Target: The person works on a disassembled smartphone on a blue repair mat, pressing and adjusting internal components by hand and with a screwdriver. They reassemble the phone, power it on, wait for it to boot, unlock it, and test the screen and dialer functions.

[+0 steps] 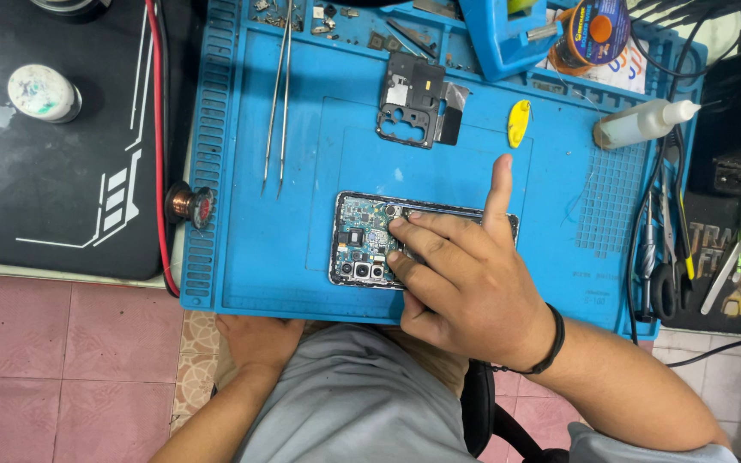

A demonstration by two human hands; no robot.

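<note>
An opened phone lies face down on the blue work mat, its circuit board and camera modules exposed. My right hand rests on top of it, fingertips pressing on the board near the top edge, one finger stretched out past the phone. A black band circles that wrist. My left hand rests low at the mat's front edge, on my lap, holding nothing that I can see. A removed black inner cover lies farther back on the mat.
Long tweezers lie at the mat's left. A yellow pick, a clear squeeze bottle, a wire spool, small parts along the back, and scissors and tools at the right. A black mat with a white jar lies left.
</note>
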